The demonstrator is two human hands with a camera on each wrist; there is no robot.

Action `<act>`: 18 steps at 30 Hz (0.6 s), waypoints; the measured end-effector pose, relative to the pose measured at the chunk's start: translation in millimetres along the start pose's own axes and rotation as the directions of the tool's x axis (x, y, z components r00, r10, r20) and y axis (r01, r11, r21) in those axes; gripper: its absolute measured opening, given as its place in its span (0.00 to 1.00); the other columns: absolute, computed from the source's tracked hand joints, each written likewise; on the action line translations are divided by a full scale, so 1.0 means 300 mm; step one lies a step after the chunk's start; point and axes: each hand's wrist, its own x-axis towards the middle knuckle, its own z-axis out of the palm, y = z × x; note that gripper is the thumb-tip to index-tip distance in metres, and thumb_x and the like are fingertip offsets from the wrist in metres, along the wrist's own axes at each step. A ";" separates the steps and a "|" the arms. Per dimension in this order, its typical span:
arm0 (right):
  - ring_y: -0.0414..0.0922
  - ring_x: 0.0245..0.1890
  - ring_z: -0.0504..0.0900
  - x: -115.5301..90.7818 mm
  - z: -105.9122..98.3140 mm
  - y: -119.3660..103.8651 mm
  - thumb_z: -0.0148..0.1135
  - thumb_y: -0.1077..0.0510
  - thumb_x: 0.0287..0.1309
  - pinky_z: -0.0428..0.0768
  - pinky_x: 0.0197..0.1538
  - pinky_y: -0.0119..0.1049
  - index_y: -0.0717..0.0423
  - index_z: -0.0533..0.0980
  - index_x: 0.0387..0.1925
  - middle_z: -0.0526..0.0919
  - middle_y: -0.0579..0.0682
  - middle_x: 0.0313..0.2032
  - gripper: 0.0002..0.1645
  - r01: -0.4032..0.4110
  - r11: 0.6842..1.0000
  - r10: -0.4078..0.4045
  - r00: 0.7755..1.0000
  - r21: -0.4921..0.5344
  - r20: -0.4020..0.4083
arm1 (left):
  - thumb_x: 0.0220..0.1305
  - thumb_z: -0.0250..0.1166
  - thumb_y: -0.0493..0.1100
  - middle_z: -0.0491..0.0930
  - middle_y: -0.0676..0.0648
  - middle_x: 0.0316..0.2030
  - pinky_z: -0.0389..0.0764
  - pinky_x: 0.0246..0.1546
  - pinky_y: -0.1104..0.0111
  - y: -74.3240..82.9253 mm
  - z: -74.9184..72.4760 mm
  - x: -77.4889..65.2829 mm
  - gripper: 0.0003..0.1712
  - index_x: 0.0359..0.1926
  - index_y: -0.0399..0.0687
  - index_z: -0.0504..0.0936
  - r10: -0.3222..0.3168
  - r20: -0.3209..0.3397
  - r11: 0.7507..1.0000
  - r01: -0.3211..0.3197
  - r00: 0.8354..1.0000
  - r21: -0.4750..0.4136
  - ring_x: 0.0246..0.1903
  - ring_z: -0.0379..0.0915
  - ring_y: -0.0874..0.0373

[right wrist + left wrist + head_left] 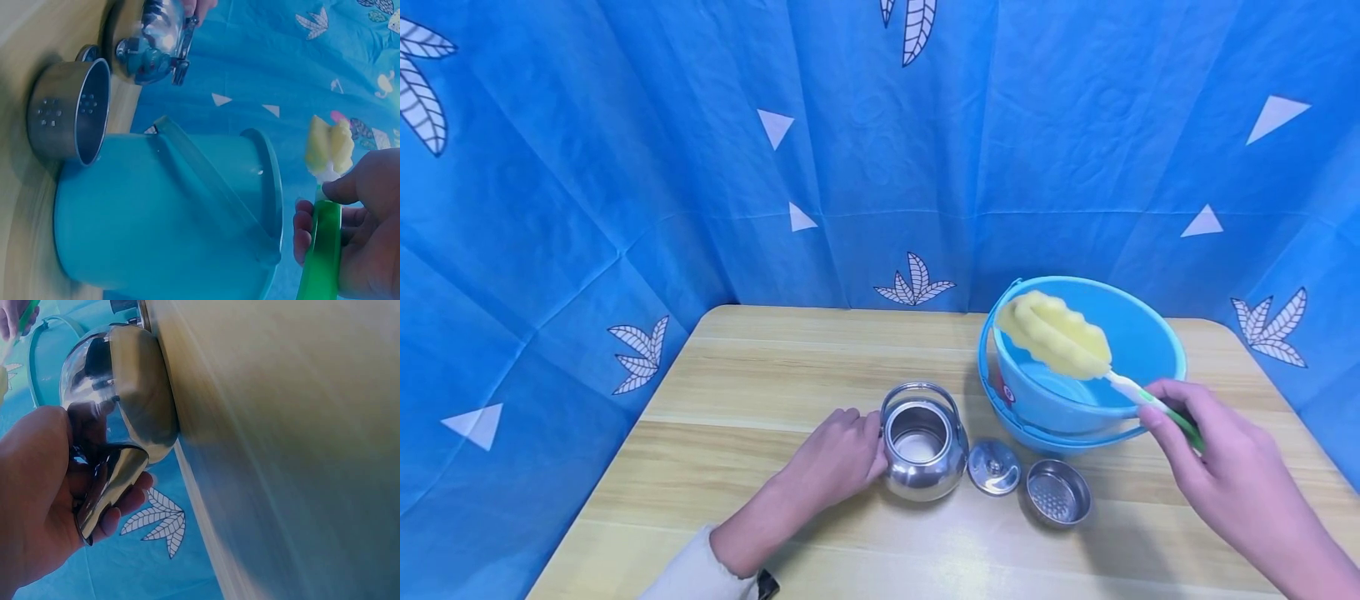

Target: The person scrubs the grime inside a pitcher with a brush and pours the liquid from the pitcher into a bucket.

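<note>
A shiny steel teapot (927, 479) stands lidless on the table, its hoop handle raised. My left hand (842, 454) grips it by the spout (115, 487), with fingers curled round the spout in the left wrist view. In my right hand (1232, 467) is a sponge brush (1060, 337), held by its green and white handle (322, 250). The brush's yellow sponge head is up over the mouth of a blue bucket (1052, 408). Between teapot and bucket lie the round steel lid (994, 467) and a small perforated strainer cup (1057, 493).
The bucket's carrying handle (212, 181) hangs down along its near side. A light wood table (737, 375) carries everything. Blue patterned cloth (880, 167) hangs behind the table and along its sides. A small black object (767, 585) shows by the left sleeve.
</note>
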 end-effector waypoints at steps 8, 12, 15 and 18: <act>0.29 0.29 0.65 0.009 0.006 -0.034 0.68 0.65 0.65 0.64 0.30 0.19 0.57 0.78 0.51 0.77 0.46 0.29 0.14 0.021 1.000 -0.021 1.000 -0.020 0.018 | 0.67 0.62 0.52 0.66 0.55 0.18 0.69 0.26 0.71 0.001 0.001 0.000 0.15 0.32 0.46 0.76 -0.004 0.004 1.000 0.004 1.000 -0.010 0.21 0.58 0.62; 0.29 0.31 0.66 0.016 0.013 -0.050 0.69 0.65 0.63 0.65 0.31 0.19 0.55 0.78 0.50 0.76 0.43 0.30 0.15 0.054 0.998 -0.053 0.998 -0.037 0.026 | 0.67 0.63 0.52 0.66 0.55 0.18 0.68 0.26 0.71 0.000 -0.001 0.001 0.15 0.32 0.46 0.76 -0.004 -0.002 1.000 0.004 1.000 -0.013 0.20 0.58 0.62; 0.30 0.31 0.67 0.024 0.021 -0.063 0.71 0.65 0.61 0.67 0.33 0.19 0.54 0.79 0.49 0.76 0.41 0.30 0.15 0.096 0.994 -0.095 0.995 -0.052 0.027 | 0.67 0.63 0.52 0.67 0.55 0.18 0.69 0.26 0.71 -0.001 -0.002 0.000 0.15 0.32 0.46 0.76 -0.007 0.002 1.000 0.007 1.000 -0.018 0.20 0.58 0.62; 0.31 0.31 0.68 0.029 0.029 -0.076 0.72 0.66 0.58 0.69 0.34 0.18 0.55 0.79 0.49 0.77 0.41 0.30 0.17 0.134 0.989 -0.133 0.991 -0.065 0.024 | 0.67 0.63 0.52 0.67 0.55 0.18 0.69 0.27 0.71 -0.001 -0.003 -0.001 0.15 0.32 0.46 0.76 -0.010 0.013 1.000 0.010 1.000 -0.021 0.21 0.59 0.62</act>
